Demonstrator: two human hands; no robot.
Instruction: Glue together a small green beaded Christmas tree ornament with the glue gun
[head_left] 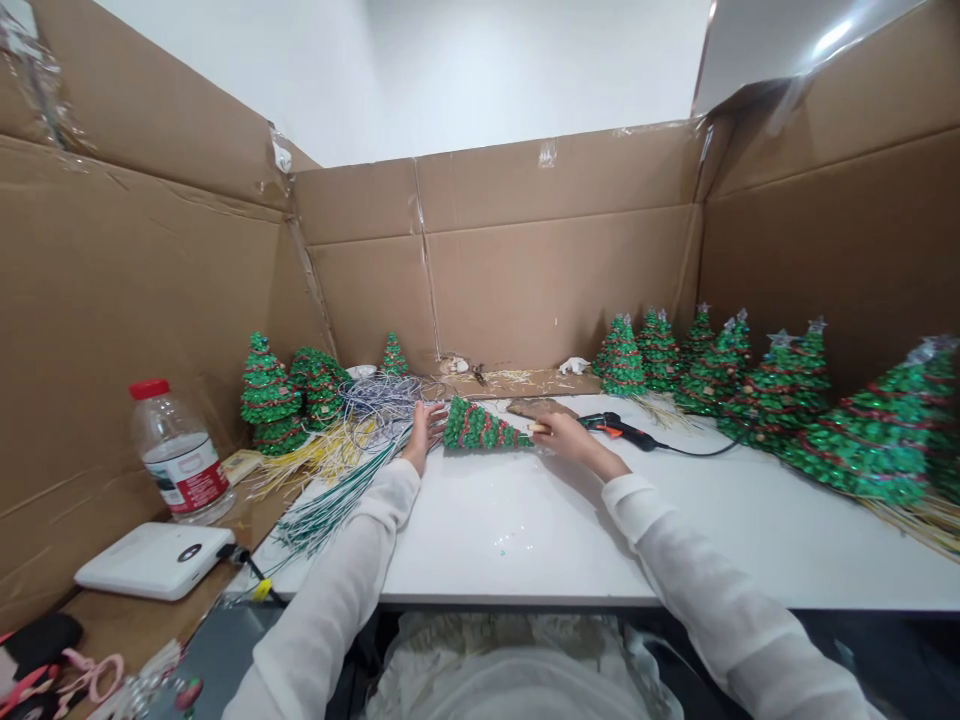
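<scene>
I have the cone-shaped green beaded tree with red trim (pixel 484 427) lying sideways over the white tabletop (pixel 525 530), between my two hands. My left hand (pixel 425 432) is at its wide base, fingers slightly spread; whether they grip it, I cannot tell. My right hand (pixel 564 437) has its fingers bunched at the narrow tip, but I cannot make out what they pinch. The black-and-orange corded tool (pixel 619 431) lies just beyond that hand; loose dark-green strands (pixel 330 510) fan out beside my left one.
</scene>
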